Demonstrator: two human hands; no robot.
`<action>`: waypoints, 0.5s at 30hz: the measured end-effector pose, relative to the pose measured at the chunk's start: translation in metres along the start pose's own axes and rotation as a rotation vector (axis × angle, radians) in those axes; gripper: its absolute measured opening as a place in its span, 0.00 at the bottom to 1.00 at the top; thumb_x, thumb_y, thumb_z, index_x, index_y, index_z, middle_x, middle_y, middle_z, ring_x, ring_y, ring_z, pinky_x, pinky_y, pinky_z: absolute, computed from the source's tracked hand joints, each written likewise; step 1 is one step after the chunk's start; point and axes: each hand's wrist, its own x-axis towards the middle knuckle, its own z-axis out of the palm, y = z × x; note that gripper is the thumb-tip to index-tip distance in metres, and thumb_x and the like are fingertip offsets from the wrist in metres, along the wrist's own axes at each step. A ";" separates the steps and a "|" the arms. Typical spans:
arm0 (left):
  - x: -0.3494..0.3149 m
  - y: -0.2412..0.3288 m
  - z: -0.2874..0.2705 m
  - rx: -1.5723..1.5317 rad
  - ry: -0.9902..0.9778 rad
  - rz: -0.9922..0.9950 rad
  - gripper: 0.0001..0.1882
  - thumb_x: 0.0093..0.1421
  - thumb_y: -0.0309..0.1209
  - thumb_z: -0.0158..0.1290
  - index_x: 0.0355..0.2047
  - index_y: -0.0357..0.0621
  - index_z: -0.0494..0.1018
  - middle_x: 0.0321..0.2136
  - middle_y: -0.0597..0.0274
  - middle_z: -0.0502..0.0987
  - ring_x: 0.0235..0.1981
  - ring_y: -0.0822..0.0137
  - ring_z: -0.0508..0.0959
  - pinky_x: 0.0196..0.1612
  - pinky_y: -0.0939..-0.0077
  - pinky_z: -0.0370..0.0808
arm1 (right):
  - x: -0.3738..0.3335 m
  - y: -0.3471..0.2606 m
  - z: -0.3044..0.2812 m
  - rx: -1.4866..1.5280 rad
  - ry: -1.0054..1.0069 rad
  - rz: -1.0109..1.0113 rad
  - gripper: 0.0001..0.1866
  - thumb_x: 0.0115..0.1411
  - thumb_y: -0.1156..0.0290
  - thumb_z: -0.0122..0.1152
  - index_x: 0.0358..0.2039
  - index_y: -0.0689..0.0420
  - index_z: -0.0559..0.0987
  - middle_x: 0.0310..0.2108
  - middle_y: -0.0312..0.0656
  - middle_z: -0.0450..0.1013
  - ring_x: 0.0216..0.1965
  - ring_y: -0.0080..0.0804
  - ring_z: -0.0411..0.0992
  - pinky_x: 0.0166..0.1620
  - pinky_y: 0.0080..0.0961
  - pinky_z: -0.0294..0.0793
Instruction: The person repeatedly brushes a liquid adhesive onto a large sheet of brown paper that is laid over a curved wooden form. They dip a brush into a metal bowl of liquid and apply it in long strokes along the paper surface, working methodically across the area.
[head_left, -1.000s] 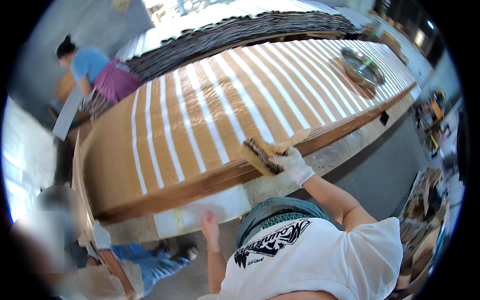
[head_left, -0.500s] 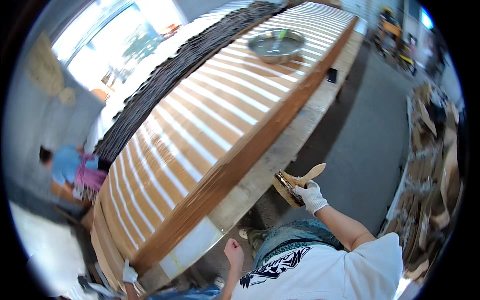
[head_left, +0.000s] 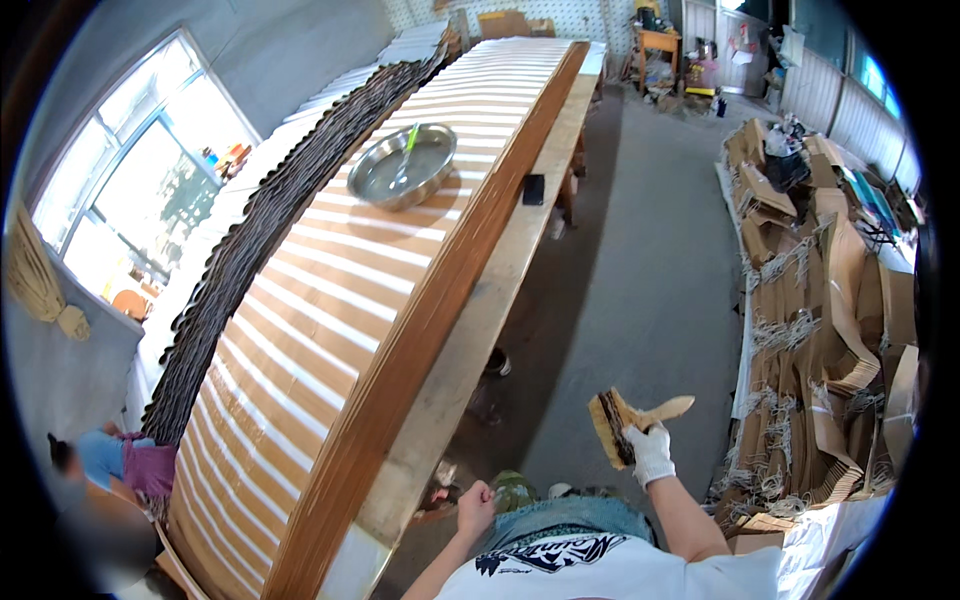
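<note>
Wide brush (head_left: 608,430) gripped in the gloved right hand (head_left: 652,455), apart from the worktop (head_left: 430,430)

The right hand's white-gloved fingers are clamped around the brush where its head meets the handle. The brush shows against the grey floor (head_left: 650,280), to the right of the worktop. Its pale handle points right and slightly upward; the broad head faces left, its long axis steep, leaning from upper left to lower right.

The left hand (head_left: 476,510) is bare, fingers curled together, near the worktop's edge. Dark lettering and a graphic are printed across the white shirt (head_left: 640,575).

On the worktop, a long stack of brown sheets (head_left: 360,520), white-striped on top, runs from lower left toward upper right. A metal basin (head_left: 428,190) sits on it, a green-handled tool (head_left: 411,140) leaning inside. A black phone (head_left: 534,190) lies on the worktop beside the stack. Farther right is a pile of cardboard (head_left: 845,300) with white strings. At lower left stands a co-worker (head_left: 105,462) in blue and purple.
</note>
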 end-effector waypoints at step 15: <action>0.222 0.025 0.012 -0.205 -0.063 0.161 0.15 0.60 0.28 0.57 0.23 0.39 0.62 0.18 0.44 0.67 0.20 0.45 0.66 0.26 0.60 0.68 | 0.115 -0.076 0.085 0.064 0.105 -0.008 0.21 0.56 0.79 0.63 0.52 0.66 0.75 0.45 0.41 0.77 0.42 0.31 0.75 0.50 0.29 0.73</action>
